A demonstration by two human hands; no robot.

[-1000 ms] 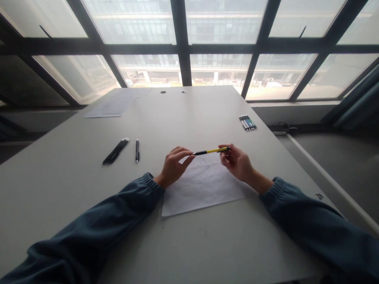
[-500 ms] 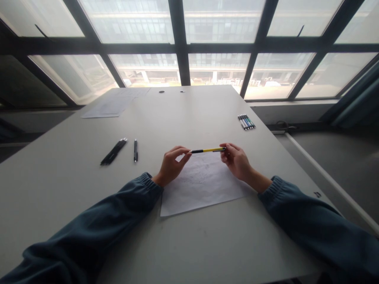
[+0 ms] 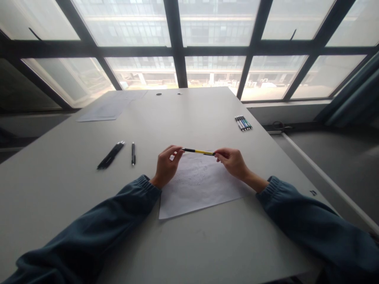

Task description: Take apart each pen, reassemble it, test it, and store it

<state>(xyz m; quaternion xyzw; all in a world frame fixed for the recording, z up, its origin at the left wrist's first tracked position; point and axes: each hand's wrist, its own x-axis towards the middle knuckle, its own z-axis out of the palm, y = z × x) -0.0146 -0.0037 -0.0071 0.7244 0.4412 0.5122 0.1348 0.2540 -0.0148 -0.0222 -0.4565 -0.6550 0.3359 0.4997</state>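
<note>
Table (image 3: 189, 122): pale, below windows (image 3: 139, 23).
Black pens (image 3: 111, 156): bunched at frame left.
Left hand (image 3: 166, 166): left of centre, fingertips pinched on yellow-black pen (image 3: 198, 151).
Pen position: frame centre, above paper (image 3: 198, 193); two-ended grip presumably steadies it.
Right hand (image 3: 233, 162): right of centre, pinching opposite end.

"How was the left hand (image 3: 166, 167) held?"
"Pinched closed and pointed inward. The right hand (image 3: 233, 162) faced it, pinched too, well apart."
"And the left arm (image 3: 94, 230)?"
"It reached forward, slanting inward, as did the right arm (image 3: 304, 219)."
</note>
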